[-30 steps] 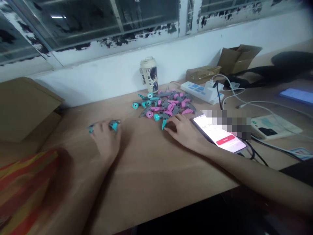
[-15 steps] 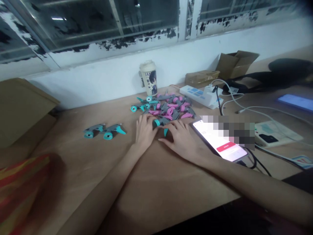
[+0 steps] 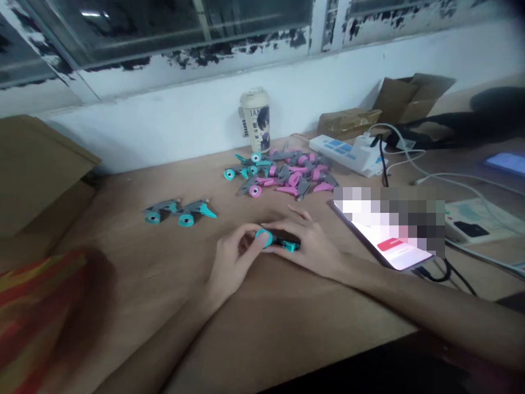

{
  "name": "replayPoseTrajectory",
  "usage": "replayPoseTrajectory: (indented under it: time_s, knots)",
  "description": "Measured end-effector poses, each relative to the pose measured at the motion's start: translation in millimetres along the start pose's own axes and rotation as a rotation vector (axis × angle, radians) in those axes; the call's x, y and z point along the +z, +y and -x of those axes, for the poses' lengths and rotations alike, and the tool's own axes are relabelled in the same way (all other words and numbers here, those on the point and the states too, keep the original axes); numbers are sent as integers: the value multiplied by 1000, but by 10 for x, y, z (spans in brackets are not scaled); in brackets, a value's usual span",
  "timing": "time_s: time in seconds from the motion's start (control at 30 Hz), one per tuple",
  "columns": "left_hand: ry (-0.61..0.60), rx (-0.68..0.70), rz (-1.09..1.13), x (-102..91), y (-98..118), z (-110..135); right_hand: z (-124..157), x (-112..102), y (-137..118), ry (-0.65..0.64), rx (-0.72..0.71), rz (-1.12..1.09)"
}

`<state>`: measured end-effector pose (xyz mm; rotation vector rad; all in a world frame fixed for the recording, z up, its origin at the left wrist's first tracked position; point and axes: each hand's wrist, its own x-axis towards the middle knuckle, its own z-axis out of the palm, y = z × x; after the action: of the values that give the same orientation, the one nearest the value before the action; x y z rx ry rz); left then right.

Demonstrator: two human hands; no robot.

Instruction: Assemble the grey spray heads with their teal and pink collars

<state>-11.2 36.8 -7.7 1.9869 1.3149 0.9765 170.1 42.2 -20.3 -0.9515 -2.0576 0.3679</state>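
Between my hands, just above the table, is a small grey-and-teal plastic clip-like part with a round teal disc at one end. My left hand pinches it at the disc, thumb on the disc's front. My right hand holds the other end, by the teal lever, partly covering the grey body. Farther back lies a pile of similar grey-and-pink parts, with teal ones at its left side. Two more teal parts lie side by side to the left.
A lit phone lies right of my right hand, its cable trailing off. Behind the pile stand a coffee cup and a white power strip with cords. Cardboard boxes stand at left and back right. Red-and-yellow cloth shows at lower left.
Both hands have drawn back from the pile's front edge toward me, bringing one teal part away with them. It is now lifted and held between them. The view has shifted slightly.
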Motion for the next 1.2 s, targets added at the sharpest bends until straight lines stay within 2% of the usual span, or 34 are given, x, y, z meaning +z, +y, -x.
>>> replayPoseTrajectory:
  time_s: [0.1, 0.23, 0.37, 0.47, 0.63, 0.83, 1.07, 1.2]
  knots:
    - [-25, -67, 243, -23, -27, -14, 3, -9, -15, -17, 38, -60]
    - [-186, -177, 437, -50, -71, -75, 12, -27, -9, -73, 73, -56]
    - [-351, -239, 509, -99, -112, -117, 42, -8, 31, -85, 21, -14]
    - [-399, -235, 481, -130, -124, -136, 60, 7, 59, -101, -19, 9]
    - [-404, -215, 443, -128, -126, -143, 79, -6, 84, -100, -62, 58]
    - [-344, -210, 379, -79, -142, -118, 103, 2, 109, -47, -129, 134]
    - [-311, -174, 292, -47, -189, -104, 90, 30, 121, -88, -198, 205]
    - [-279, -137, 250, -16, -209, -90, 83, 34, 120, -101, -191, 244]
